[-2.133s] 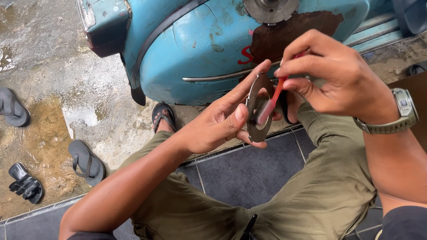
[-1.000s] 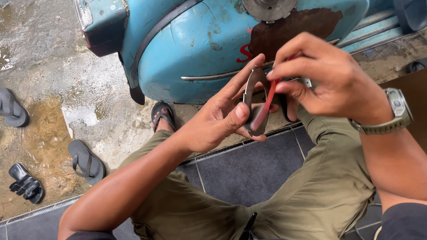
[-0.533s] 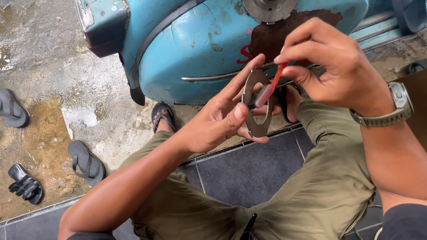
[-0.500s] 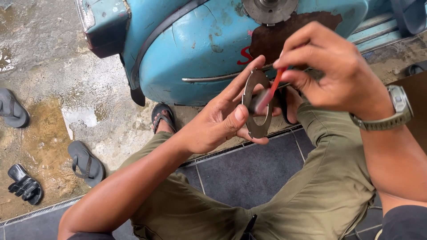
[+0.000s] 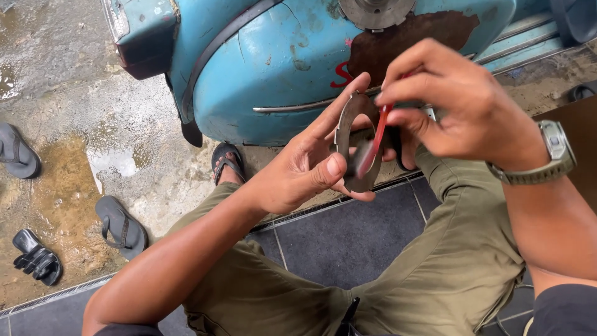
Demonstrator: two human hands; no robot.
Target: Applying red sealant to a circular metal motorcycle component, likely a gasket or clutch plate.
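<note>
My left hand (image 5: 298, 171) grips a flat grey metal ring plate (image 5: 348, 118) by its lower edge, thumb pressed on its face, fingers behind it. My right hand (image 5: 457, 106) pinches a thin red-handled tool (image 5: 378, 134) and holds its dark tip against the lower part of the plate. A grey-green watch (image 5: 547, 155) sits on my right wrist. Both hands are raised in front of a blue scooter body (image 5: 267, 68), above my knees in olive trousers.
The scooter's rusty patch (image 5: 404, 40) and a round metal hub (image 5: 376, 9) lie just behind the hands. Grey sandals (image 5: 121, 227) (image 5: 15, 149) and a black one (image 5: 37, 261) lie on the wet concrete at left. Dark tiles (image 5: 354, 236) run under my legs.
The red tool has stroked up and down over the plate's face, and its tip now sits lower. The left hand has tilted the plate slightly while keeping its grip.
</note>
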